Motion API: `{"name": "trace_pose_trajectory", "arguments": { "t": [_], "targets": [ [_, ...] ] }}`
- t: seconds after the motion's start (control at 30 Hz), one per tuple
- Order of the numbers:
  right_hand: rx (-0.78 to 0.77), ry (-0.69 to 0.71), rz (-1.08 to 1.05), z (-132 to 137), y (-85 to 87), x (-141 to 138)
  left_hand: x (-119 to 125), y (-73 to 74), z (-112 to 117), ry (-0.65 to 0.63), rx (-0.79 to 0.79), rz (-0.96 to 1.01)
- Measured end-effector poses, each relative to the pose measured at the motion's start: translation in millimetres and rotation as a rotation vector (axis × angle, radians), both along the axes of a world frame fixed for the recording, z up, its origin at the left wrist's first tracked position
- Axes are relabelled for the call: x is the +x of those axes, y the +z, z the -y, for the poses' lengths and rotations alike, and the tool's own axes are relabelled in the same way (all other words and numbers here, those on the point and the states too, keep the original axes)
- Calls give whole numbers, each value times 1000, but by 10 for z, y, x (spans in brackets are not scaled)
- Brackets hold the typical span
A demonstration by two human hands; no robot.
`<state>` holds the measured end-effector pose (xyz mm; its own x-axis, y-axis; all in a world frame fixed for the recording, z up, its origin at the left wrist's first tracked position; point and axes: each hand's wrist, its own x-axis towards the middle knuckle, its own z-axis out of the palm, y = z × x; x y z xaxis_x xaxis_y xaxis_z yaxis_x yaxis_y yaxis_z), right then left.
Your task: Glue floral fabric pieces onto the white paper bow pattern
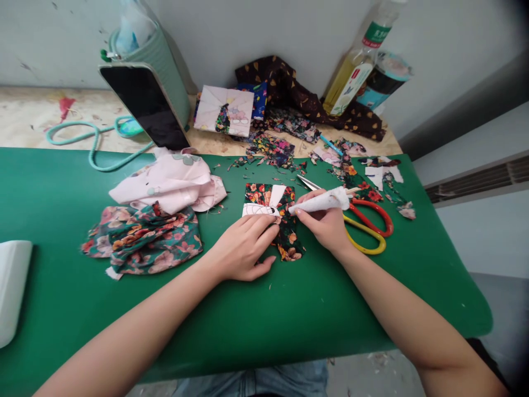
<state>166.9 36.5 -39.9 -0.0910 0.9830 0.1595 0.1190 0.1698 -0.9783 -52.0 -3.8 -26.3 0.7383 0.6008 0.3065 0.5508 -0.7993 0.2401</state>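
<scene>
My left hand [247, 247] lies flat on the lower left of a small fabric patchwork piece [270, 194], its fingers stretched out and holding nothing. Floral and white strips make up this piece, and one dark floral strip [291, 242] hangs past its lower right. My right hand [326, 225] is closed around a white cone-shaped applicator [324, 202], whose narrow tip touches or nearly touches the right part of the patchwork. What is inside the cone is hidden. Scissors [367, 227] with one red and one yellow handle lie partly under my right hand and the cone.
Crumpled pink cloth [169, 179] and green floral cloth [155, 240] lie left. Behind are a propped phone [146, 105], a finished-looking patchwork square [225, 110], fabric scraps [273, 149], brown cloth [273, 80] and an oil bottle [349, 77]. A white object [14, 292] sits far left on the green mat [231, 331].
</scene>
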Motion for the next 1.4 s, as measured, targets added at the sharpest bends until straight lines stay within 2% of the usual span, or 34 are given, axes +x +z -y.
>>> {"name": "trace_pose_trajectory", "arguments": {
  "t": [0.1,0.37,0.7,0.9,1.0,1.4],
  "targets": [
    [2,-14,-7,-4,10,-3,-73,8,-47,-6,17,33],
    [2,-22,-31,-9,21,-6,-179,20,-130,-13,-2,-48],
    [18,-3,-35,-2,4,2,-53,64,-35,74,66,-111],
    [15,14,13,10,-16,11,135,70,158,268,109,-179],
    [26,22,51,18,-24,9,198,62,235,324,108,-186],
    [34,94,140,24,49,-19,211,32,253,336,105,-176]
  ]
}}
